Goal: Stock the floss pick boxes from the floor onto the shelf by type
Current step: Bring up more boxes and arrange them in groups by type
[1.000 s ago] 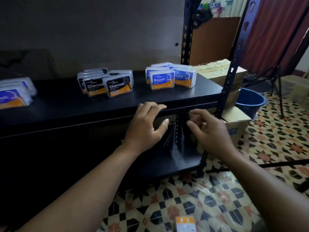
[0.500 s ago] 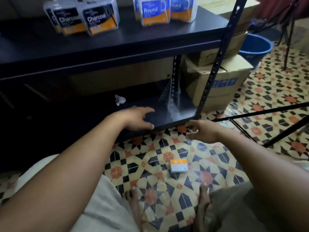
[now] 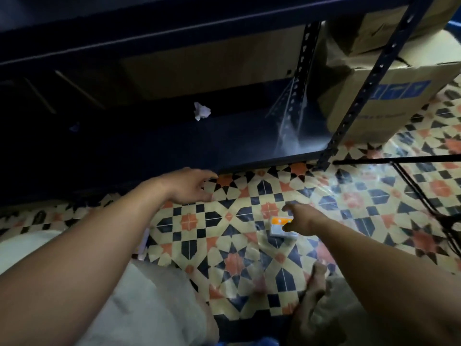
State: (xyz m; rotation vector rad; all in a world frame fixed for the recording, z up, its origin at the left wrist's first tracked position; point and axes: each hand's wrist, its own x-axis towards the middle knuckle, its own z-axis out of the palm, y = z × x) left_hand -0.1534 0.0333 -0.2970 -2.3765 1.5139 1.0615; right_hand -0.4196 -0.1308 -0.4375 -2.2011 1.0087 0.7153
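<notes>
One floss pick box [image 3: 279, 227], clear plastic with an orange and white label, lies flat on the patterned floor tiles. My right hand [image 3: 303, 218] is over its right side, fingers spread and touching it, without a closed grip. My left hand [image 3: 189, 184] hovers open above the floor by the front edge of the black bottom shelf [image 3: 249, 143], holding nothing. The upper shelf [image 3: 174, 28] crosses the top of the view; the boxes on it are out of sight.
A crumpled white paper scrap [image 3: 201, 111] lies on the bottom shelf. Cardboard cartons [image 3: 389, 96] stand right of the perforated shelf post [image 3: 369, 88]. Black tripod legs [image 3: 399, 159] cross the floor at right. My knees and bare feet [image 3: 315, 280] fill the foreground.
My view tilted down from the upper shelf to the floor. My right hand dropped from the shelf edge onto the box on the floor; my left hand lowered to the bottom shelf's edge.
</notes>
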